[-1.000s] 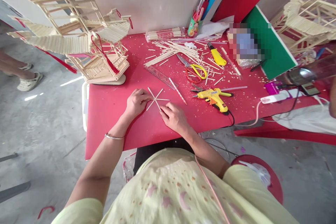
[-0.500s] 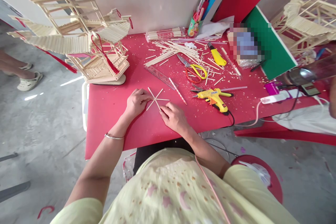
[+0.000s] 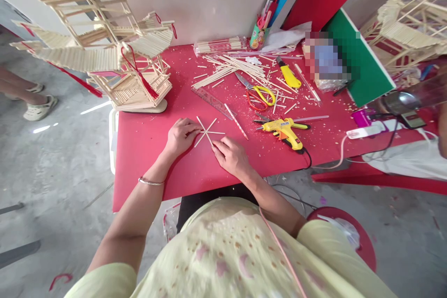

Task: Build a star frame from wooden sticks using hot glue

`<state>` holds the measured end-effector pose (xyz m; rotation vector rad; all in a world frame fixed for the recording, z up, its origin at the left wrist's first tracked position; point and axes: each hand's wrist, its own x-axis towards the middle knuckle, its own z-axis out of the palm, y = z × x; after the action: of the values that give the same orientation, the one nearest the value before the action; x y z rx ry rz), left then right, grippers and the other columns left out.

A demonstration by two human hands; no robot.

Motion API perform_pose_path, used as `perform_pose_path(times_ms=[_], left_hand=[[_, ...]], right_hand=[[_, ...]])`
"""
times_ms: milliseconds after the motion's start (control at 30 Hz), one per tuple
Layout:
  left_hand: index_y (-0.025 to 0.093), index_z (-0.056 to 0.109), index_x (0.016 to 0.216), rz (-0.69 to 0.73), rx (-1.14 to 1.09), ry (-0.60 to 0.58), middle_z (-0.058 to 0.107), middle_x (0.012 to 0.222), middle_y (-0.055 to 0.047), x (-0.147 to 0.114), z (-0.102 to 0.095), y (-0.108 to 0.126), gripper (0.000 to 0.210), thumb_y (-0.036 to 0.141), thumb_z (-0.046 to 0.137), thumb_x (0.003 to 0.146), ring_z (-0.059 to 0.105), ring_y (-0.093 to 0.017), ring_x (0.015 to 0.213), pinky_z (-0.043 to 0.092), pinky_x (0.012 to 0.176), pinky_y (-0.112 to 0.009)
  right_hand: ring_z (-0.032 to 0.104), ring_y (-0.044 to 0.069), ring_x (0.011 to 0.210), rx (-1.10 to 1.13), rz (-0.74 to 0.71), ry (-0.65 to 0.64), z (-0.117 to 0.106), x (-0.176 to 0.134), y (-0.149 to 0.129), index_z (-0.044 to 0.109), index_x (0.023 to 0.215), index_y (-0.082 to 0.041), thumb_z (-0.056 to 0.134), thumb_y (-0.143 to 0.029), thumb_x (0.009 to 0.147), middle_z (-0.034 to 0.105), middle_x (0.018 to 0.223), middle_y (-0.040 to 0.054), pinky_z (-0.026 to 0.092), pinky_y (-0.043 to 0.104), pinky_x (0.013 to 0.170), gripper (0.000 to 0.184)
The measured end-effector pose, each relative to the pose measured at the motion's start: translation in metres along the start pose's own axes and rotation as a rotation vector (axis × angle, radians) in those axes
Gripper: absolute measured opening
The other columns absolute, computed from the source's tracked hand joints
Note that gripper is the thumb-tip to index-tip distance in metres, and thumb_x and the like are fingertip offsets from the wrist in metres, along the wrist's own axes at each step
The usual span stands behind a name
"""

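Several thin wooden sticks cross at one middle point and form a star (image 3: 206,132) on the red table (image 3: 146,158). My left hand (image 3: 182,136) pinches the tip of a stick on the star's left side. On the lower right, my right hand (image 3: 229,154) pinches the end of another stick. Both hands rest low over the tabletop with fingers closed. Close to the right hand lies a pencil (image 3: 236,121) with a patterned barrel, and behind the star a clear ruler (image 3: 213,101).
A yellow glue gun (image 3: 284,131) lies to the right, its cord hanging off the edge. Beyond are scissors (image 3: 256,91), a yellow utility knife (image 3: 289,74) and loose sticks (image 3: 240,67). A stick-built pagoda (image 3: 139,86) stands at the left. Another person's foot (image 3: 40,108) is on the floor.
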<state>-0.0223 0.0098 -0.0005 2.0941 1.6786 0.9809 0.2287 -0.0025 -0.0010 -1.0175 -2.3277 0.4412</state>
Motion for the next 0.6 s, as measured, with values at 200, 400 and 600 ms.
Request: perform_pose_path(times_ms=[200, 400, 600], left_hand=[[0.022, 0.084, 0.102, -0.098, -0.136, 0.11, 0.073, 0.092, -0.006, 0.0, -0.001, 0.002, 0.023, 0.031, 0.063, 0.099, 0.066, -0.019, 0.086, 0.052, 0.082, -0.031], [0.022, 0.084, 0.101, -0.247, -0.145, 0.247, 0.077, 0.095, -0.004, 0.0, -0.002, -0.003, 0.021, 0.031, 0.066, 0.095, 0.068, -0.017, 0.085, 0.051, 0.076, -0.027], [0.022, 0.084, 0.102, -0.368, -0.173, 0.361, 0.078, 0.094, -0.003, 0.001, -0.005, -0.01, 0.023, 0.034, 0.067, 0.093, 0.07, -0.018, 0.086, 0.052, 0.078, -0.028]], right_hand=[[0.067, 0.015, 0.079, 0.109, -0.022, 0.149, -0.002, -0.005, 0.003, 0.077, 0.113, -0.022, 0.057, -0.028, 0.108, 0.072, 0.088, 0.0045, 0.052, 0.027, 0.077, 0.021], [0.053, 0.011, 0.059, 0.197, -0.014, 0.254, -0.012, -0.007, 0.002, 0.074, 0.091, -0.021, 0.06, -0.029, 0.106, 0.066, 0.072, 0.0005, 0.045, 0.027, 0.064, 0.023], [0.057, 0.012, 0.061, 0.368, 0.105, 0.355, -0.02, -0.004, 0.0, 0.072, 0.081, -0.02, 0.058, -0.026, 0.108, 0.065, 0.07, 0.001, 0.044, 0.027, 0.062, 0.031]])
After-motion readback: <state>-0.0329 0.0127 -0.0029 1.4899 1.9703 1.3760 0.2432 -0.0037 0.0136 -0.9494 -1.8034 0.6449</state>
